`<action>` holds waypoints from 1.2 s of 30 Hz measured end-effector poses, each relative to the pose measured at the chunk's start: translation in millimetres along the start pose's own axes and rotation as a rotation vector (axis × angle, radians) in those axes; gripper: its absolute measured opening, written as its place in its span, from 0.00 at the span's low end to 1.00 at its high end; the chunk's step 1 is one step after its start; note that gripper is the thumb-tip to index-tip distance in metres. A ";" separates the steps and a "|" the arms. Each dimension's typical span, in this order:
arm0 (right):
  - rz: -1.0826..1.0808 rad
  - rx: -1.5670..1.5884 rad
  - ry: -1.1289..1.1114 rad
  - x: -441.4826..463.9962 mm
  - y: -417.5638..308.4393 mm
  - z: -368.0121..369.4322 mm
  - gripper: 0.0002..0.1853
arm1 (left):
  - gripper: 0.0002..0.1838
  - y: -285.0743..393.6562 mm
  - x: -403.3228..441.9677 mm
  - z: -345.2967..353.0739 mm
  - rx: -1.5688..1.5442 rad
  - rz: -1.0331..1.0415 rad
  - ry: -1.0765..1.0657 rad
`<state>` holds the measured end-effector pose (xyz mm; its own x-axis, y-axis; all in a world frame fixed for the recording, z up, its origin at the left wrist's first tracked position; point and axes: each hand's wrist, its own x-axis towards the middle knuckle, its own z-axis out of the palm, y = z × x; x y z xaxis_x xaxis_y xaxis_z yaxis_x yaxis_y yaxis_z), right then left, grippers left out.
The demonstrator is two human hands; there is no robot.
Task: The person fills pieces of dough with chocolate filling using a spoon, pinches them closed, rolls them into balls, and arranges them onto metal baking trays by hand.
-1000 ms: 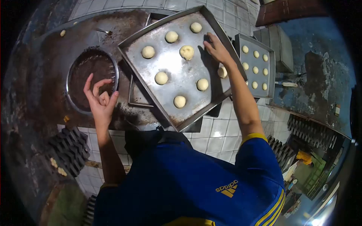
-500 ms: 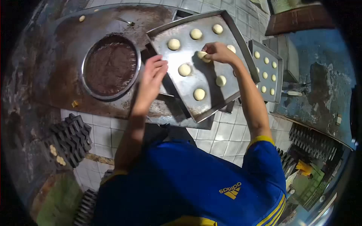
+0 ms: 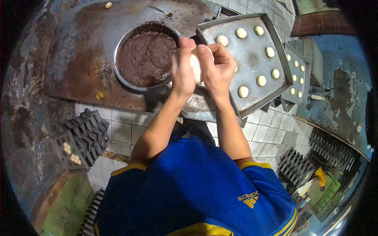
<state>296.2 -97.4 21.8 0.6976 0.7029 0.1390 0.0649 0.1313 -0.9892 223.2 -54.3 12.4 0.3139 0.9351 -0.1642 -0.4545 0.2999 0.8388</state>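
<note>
1 piece of dough point(image 3: 195, 65), now off the tray point(image 3: 252, 65)
Just lifted, it sits between the left hand point(image 3: 183, 72) and the right hand point(image 3: 218, 72), fingers of both grasping it, near the bowl point(image 3: 116, 65) of dark paste point(image 3: 147, 55); the work has gone from 1 hand to 2.

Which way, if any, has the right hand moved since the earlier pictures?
Yes: judged against the tray, the right hand has moved left, to the edge nearest the bowl.

Blue shirt point(image 3: 177, 185), yellow cuffs point(image 3: 256, 165), adidas logo point(image 3: 249, 202)
</note>
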 end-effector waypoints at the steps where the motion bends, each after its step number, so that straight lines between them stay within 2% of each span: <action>1: 0.036 0.066 -0.048 2.4 -4.8 8.8 0.09 | 0.24 3.2 6.5 -20.8 -0.263 -0.087 -0.217; 2: 0.074 0.130 -0.095 2.7 -7.1 15.1 0.09 | 0.24 11.2 8.3 -36.4 -0.262 -0.093 -0.214; 4: 0.113 0.183 -0.145 5.2 -5.3 21.2 0.09 | 0.19 32.7 12.1 -55.7 0.037 0.009 -0.336; 5: 0.165 0.188 -0.144 2.8 -7.3 25.4 0.09 | 0.14 40.8 12.5 -63.8 -0.028 -0.011 -0.295; 8: 0.269 0.188 -0.175 -2.3 -24.9 46.0 0.12 | 0.15 51.3 19.2 -92.4 -0.010 -0.039 -0.182; 9: 0.353 0.115 -0.306 -4.2 -35.4 50.5 0.13 | 0.19 62.5 16.1 -97.2 -0.054 -0.145 -0.102; 10: 0.440 0.043 -0.434 -7.0 -43.8 54.7 0.14 | 0.20 61.8 20.9 -109.8 -0.182 -0.242 -0.182; 11: 0.480 0.112 -0.550 -11.0 -48.0 59.0 0.15 | 0.18 37.3 32.5 -132.4 -0.035 -0.137 -0.312; 12: 0.467 0.070 -0.633 -14.2 -48.5 60.0 0.15 | 0.17 31.1 38.1 -143.3 0.110 -0.035 -0.442; 13: 0.338 -0.029 -0.624 -21.4 -43.2 65.5 0.15 | 0.17 27.7 37.5 -158.0 0.157 -0.060 -0.610; 14: 0.203 -0.129 -0.616 -25.6 -38.2 70.4 0.16 | 0.19 21.1 20.8 -167.4 0.123 -0.132 -0.539; 15: 0.027 -0.523 -0.613 -24.4 -46.7 71.9 0.17 | 0.22 26.7 3.6 -168.1 0.083 -0.199 -0.464; 16: 0.008 -0.585 -0.553 -30.5 -26.3 70.6 0.20 | 0.23 19.8 -1.4 -177.8 0.051 -0.192 -0.428; 17: 0.161 -0.519 -0.513 -35.9 -2.7 65.0 0.22 | 0.24 12.9 -6.4 -187.4 0.020 -0.183 -0.393; 18: 0.312 -0.451 -0.472 -43.3 25.8 57.8 0.23 | 0.26 7.0 -4.6 -210.6 0.257 -0.039 -0.522; 19: 0.331 -0.557 -0.436 -57.0 67.6 48.0 0.25 | 0.28 5.6 -1.0 -228.6 0.497 0.113 -0.648; 20: 0.347 -0.661 -0.402 -77.7 109.9 37.4 0.26 | 0.28 8.3 0.7 -237.8 0.500 0.103 -0.647; 22: 0.522 -1.255 -0.539 -126.2 175.0 19.4 0.22 | 0.30 17.0 1.6 -254.7 0.728 -0.011 -0.533; 23: 0.448 -1.297 -0.604 -163.7 220.4 -2.6 0.20 | 0.30 14.0 -0.2 -269.3 0.822 0.068 -0.436; 24: 0.365 -1.340 -0.671 -192.4 255.7 -21.3 0.21 | 0.28 8.8 0.7 -286.8 0.866 0.042 -0.352; 25: 0.361 -1.336 -0.677 -204.8 268.1 -24.6 0.21 | 0.27 -5.5 6.9 -321.2 1.097 0.224 -0.393; 27: 0.152 -1.336 -0.637 -224.2 269.4 -21.9 0.20 | 0.26 2.7 13.6 -356.9 0.905 0.117 -0.260; 30: 0.187 -1.223 -0.674 -218.3 252.0 -19.2 0.16 | 0.26 17.3 8.8 -376.9 0.340 -0.298 0.084; 31: 0.184 -1.228 -0.680 -207.9 245.6 -17.2 0.16 | 0.25 20.3 14.9 -388.3 0.236 -0.329 0.095; 33: 0.445 -0.868 -0.693 -185.3 235.8 -12.0 0.14 | 0.23 19.2 16.8 -407.7 0.114 -0.313 0.079; 34: 0.446 -0.873 -0.700 -177.7 234.7 -9.9 0.14 | 0.23 19.4 16.8 -410.1 0.108 -0.314 0.086; 36: 0.590 -0.849 -0.547 -172.6 234.8 -9.9 0.15 | 0.22 24.3 14.2 -410.4 0.082 -0.322 0.022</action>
<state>198.1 -194.8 -234.9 0.3917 0.7331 -0.5559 0.4339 -0.6800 -0.5910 -125.5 43.7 -182.6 0.4124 0.7989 -0.4379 -0.2660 0.5653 0.7808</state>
